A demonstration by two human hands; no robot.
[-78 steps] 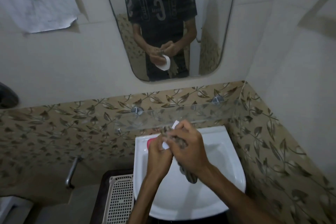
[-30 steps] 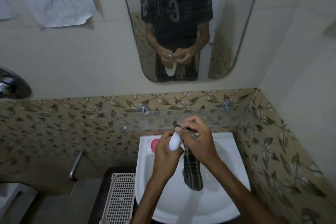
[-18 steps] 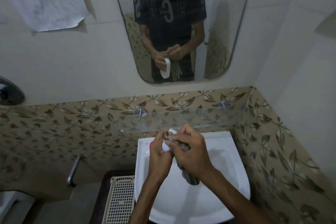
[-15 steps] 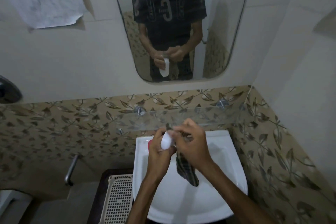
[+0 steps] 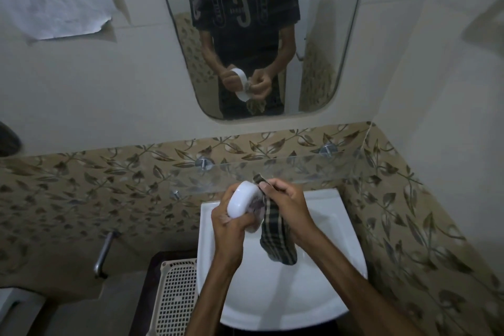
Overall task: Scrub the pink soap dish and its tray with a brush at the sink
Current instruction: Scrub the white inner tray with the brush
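My left hand grips a white oval tray, tilted on edge over the white sink. My right hand holds a dark checked cloth against the tray's right side, and the cloth hangs down into the basin. The pink soap dish, seen earlier at the sink's back left corner, is hidden behind my left hand now. No brush is in view.
A glass shelf runs along the leaf-patterned tiles just behind my hands. A mirror above reflects the person and both hands. A white perforated basket stands left of the sink, near a metal pipe.
My left hand has turned the white tray so its broad face shows toward me. My right hand has kept rubbing the cloth on it. The pink dish has gone out of sight.
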